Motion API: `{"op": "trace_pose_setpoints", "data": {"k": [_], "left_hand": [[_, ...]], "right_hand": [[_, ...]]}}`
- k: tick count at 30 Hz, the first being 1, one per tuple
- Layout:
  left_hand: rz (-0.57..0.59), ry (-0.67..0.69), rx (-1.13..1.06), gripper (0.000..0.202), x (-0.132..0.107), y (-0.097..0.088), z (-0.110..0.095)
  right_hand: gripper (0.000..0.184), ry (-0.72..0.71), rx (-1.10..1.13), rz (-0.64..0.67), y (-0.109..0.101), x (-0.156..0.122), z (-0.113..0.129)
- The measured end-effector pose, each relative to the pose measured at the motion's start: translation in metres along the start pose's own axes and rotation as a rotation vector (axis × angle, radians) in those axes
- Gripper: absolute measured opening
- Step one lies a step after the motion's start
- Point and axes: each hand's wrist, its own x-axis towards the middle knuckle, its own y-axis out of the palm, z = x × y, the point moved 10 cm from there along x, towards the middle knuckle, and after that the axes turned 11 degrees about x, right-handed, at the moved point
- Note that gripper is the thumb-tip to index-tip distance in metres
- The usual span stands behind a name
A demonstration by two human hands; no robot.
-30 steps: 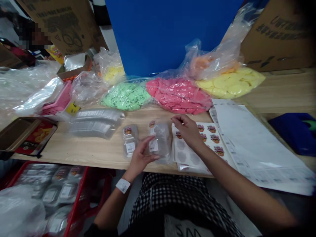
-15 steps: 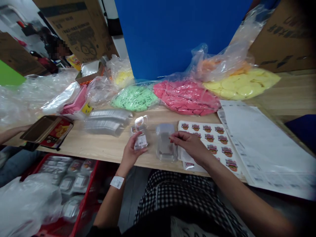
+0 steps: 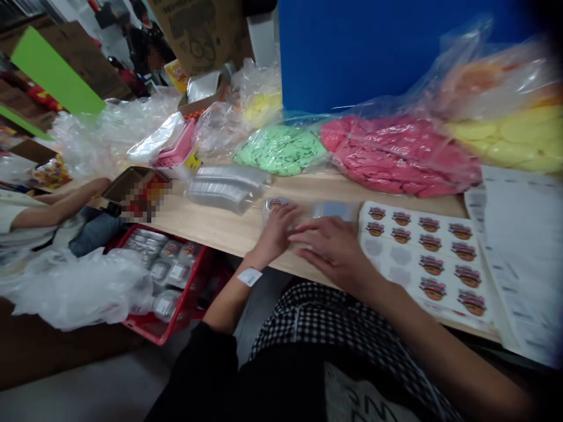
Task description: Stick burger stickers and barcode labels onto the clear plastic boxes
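Worktable (image 3: pixel 303 190): the support surface for all items at the hands. Good practice is to keep each pack flat on it and back from the near edge.

Sticker sheet (image 3: pixel 413 258): lies flat at the right hand's outer side. Its printed logos stand upright to the wearer; blank patches show at its near left. Advice: peel slowly, and handle each sticker by its rim to spare the adhesive.

Right hand (image 3: pixel 332 249): fingers part-curled and loosely spread, directed leftward. Whether they hold anything cannot be determined; the palm side is hidden.

Left hand (image 3: pixel 277 234): fingers blurred, extended and slightly apart, directed away from the wearer. Contact with the pack below them, or a grip on it, cannot be confirmed. For steadiness, brace a pack by its side walls with light pressure; the thin plastic probably flexes.

Clear container (image 3: pixel 332 209): on the table, just beyond the right hand, left of the sheet. Its near portion is hidden. The long axis is judged to run away from the wearer, but the visible part does not settle this.

Labelled pack (image 3: pixel 267 210): at the left fingertips, left of the container. Its stickered end faces away from the wearer; the long axis likewise appears to run near to far.

Burger sticker (image 3: pixel 275 203): on that far end, upright to the wearer.
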Motion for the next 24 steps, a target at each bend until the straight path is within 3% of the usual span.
{"op": "trace_pose_setpoints", "data": {"k": [3, 6, 9, 11, 14, 16, 19, 21, 24], "left_hand": [[0.017, 0.036, 0.011, 0.039, 0.021, 0.022, -0.017], [0.042, 0.014, -0.034, 0.036, 0.040, 0.041, -0.019], [0.077, 0.019, -0.109, 0.035, 0.049, 0.046, -0.018], [0.057, 0.011, -0.147, 0.030, 0.047, 0.039, -0.015], [-0.027, -0.095, -0.268, 0.033, 0.032, 0.025, -0.006], [-0.005, -0.116, -0.350, 0.060, 0.019, 0.030, -0.009], [0.108, -0.062, -0.372, 0.097, 0.007, 0.053, -0.026], [0.122, -0.070, -0.369, 0.097, 0.004, 0.062, -0.029], [0.122, -0.092, -0.388, 0.096, 0.005, 0.067, -0.027]], "right_hand": [[0.022, -0.156, -0.067, 0.167, 0.039, 0.004, 0.034], [0.015, -0.216, -0.102, 0.213, 0.056, 0.002, 0.046], [0.015, -0.225, -0.070, 0.216, 0.049, -0.003, 0.052], [0.015, -0.171, 0.044, 0.115, 0.024, -0.005, 0.048], [0.013, 0.101, 0.257, -0.229, -0.032, -0.015, 0.003], [0.014, 0.364, 0.372, -0.417, -0.054, -0.035, -0.046], [0.024, 0.639, 0.537, -0.489, -0.048, -0.060, -0.106], [0.028, 0.721, 0.595, -0.471, -0.034, -0.069, -0.128], [0.026, 0.753, 0.564, -0.431, -0.021, -0.071, -0.138]]}}
